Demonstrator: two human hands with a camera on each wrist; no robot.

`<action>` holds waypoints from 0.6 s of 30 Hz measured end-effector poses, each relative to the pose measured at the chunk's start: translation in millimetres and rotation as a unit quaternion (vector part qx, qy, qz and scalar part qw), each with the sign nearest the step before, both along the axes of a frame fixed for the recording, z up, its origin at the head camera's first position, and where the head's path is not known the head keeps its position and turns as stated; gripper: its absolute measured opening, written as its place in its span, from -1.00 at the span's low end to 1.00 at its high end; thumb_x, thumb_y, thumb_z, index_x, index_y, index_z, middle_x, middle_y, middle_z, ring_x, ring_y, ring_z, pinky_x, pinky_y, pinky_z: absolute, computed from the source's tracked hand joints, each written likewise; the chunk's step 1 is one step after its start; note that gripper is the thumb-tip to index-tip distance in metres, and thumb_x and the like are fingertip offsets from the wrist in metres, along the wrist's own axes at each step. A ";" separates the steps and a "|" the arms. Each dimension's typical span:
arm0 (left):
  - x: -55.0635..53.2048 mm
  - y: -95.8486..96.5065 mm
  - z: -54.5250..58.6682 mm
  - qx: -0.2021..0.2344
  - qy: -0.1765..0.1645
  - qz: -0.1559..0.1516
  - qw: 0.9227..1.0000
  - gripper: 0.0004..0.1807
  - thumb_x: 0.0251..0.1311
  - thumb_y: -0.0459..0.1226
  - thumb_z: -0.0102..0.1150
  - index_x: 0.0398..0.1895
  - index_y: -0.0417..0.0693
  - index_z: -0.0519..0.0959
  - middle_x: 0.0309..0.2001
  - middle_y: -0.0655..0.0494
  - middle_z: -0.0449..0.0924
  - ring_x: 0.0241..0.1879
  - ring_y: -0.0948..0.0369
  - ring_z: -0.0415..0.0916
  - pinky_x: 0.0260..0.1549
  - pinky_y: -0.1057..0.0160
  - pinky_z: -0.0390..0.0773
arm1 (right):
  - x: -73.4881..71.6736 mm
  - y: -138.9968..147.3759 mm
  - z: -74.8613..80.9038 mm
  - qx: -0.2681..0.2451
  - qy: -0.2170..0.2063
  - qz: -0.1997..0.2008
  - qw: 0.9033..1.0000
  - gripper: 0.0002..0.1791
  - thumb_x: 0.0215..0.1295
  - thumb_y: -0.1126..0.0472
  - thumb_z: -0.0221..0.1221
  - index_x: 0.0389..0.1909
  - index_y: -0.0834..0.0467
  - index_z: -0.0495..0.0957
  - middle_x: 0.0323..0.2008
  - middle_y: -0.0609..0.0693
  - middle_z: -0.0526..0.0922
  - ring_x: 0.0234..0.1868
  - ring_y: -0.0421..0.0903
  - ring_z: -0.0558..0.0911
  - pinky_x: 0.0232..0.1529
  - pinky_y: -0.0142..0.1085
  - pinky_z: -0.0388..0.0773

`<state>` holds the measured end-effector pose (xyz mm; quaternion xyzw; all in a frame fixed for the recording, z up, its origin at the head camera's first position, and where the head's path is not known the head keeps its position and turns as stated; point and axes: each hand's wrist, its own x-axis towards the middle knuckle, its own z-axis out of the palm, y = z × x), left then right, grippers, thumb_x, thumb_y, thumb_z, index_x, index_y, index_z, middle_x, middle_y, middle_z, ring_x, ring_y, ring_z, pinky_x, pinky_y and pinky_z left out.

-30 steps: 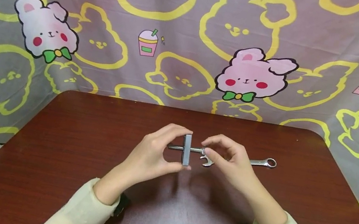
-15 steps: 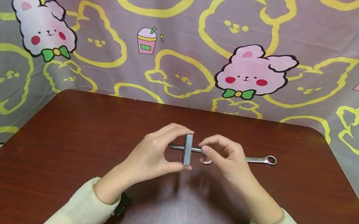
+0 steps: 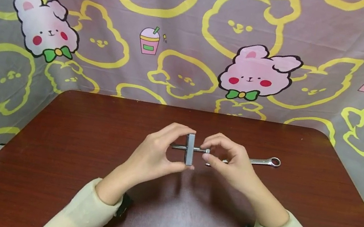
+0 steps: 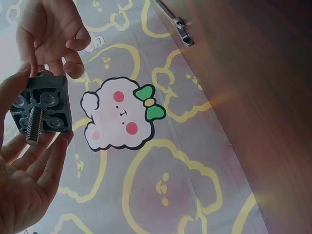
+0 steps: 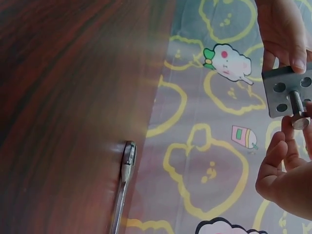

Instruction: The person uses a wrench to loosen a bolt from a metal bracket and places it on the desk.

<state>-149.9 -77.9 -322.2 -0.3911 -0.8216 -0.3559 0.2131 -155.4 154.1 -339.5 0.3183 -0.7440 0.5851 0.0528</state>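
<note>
My left hand (image 3: 153,153) grips a grey square plate (image 3: 190,149) by its edges, upright above the table. A long metal bolt (image 3: 180,147) passes through the middle of the plate. On the left side its threaded end (image 4: 33,130) sticks out; round it the plate shows several recessed holes. To the right is the bolt head (image 5: 301,121). Close about this head are the fingertips of my right hand (image 3: 231,162), with the thumb a little apart from it in the right wrist view. Whether a fingertip touches the bolt is unclear.
Behind my right hand a combination wrench (image 3: 261,162) lies on the brown table (image 3: 112,118), its ring end to the right and its open end partly hidden. A curtain (image 3: 172,84) with cartoon prints hangs beyond the table's back edge.
The right thumb and fingers have shifted round the bolt head, which shows between them now after being covered half a second ago. Plate and left hand have risen very slightly.
</note>
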 end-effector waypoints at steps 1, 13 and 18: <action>0.2 0.2 -0.1 0.000 -0.001 -0.001 1.000 -0.22 -0.19 -0.16 0.64 0.18 -0.10 0.49 0.06 0.12 0.57 0.02 0.28 0.56 -0.05 0.37 0.64 | 0.1 0.5 0.2 -0.002 -0.010 -0.002 1.000 -0.83 0.25 0.46 0.25 -0.16 0.25 0.63 -0.17 -0.07 0.63 -0.25 -0.20 0.61 -0.38 -0.35 0.63; 1.6 2.3 -0.4 -0.001 -0.002 -0.002 1.000 -0.22 -0.19 -0.14 0.64 0.17 -0.06 0.49 0.06 0.15 0.58 0.01 0.30 0.55 -0.06 0.37 0.64 | -0.4 0.1 -1.6 -0.030 -0.083 -0.004 0.996 -0.78 0.50 0.31 0.02 -0.14 0.37 0.58 -0.54 0.00 0.64 -0.49 -0.14 0.62 -0.41 -0.29 0.63; 1.6 1.5 -0.5 -0.002 -0.002 -0.001 1.000 -0.23 -0.19 -0.15 0.63 0.17 -0.08 0.49 0.05 0.14 0.58 0.00 0.30 0.56 -0.08 0.38 0.64 | -0.8 0.8 -1.8 -0.030 -0.081 -0.005 0.996 -0.84 0.42 0.36 0.11 -0.14 0.37 0.59 -0.41 -0.13 0.67 -0.42 -0.19 0.68 -0.34 -0.32 0.67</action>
